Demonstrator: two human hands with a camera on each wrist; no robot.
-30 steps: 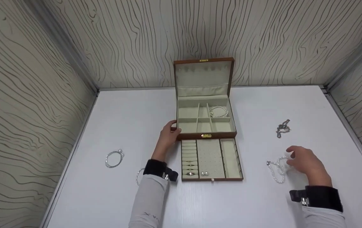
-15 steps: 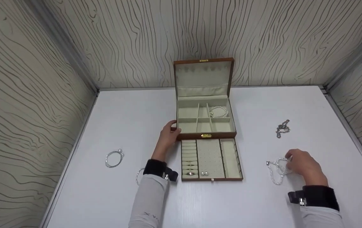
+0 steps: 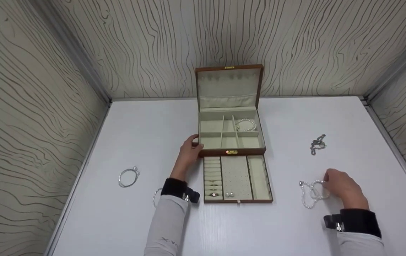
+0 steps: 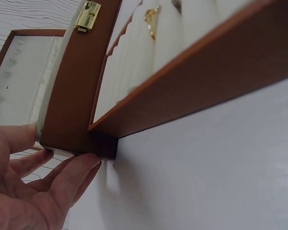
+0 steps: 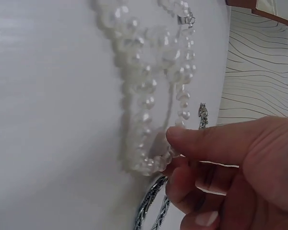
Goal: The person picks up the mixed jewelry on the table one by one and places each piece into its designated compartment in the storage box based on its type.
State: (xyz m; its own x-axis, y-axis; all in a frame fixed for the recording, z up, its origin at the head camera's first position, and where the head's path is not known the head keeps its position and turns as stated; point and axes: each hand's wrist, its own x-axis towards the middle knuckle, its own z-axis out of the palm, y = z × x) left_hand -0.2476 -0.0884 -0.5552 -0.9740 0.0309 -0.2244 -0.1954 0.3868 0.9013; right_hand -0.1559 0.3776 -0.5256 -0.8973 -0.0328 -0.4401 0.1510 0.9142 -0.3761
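Note:
A brown jewelry box (image 3: 231, 153) stands with its lid up, its ring-and-earring drawer (image 3: 237, 202) drawn out in front. My left hand (image 3: 188, 151) holds the box's front left corner; in the left wrist view the thumb is at the rim and the fingers (image 4: 74, 177) lie along the side. On the right of the table, my right hand (image 3: 343, 186) pinches the edge of a pearl necklace (image 3: 305, 204) between thumb and fingers. Its strand of pearls (image 5: 146, 103) makes loops, with a silver clasp at one end. A twisted silver chain (image 3: 317, 144) lies just beyond that hand.
A pearl bracelet (image 3: 247, 120) sits in the box's back right compartment. Rings (image 3: 213, 194) and two pearl earrings (image 3: 229, 195) are in the drawer. A silver bangle (image 3: 127, 177) lies at left; another bracelet (image 3: 155, 197) is partly under the left forearm. Patterned walls edge the table.
My right hand has come down onto the pearl necklace and now pinches its edge. The necklace's loops have spread and shifted slightly. My left hand stays on the box corner.

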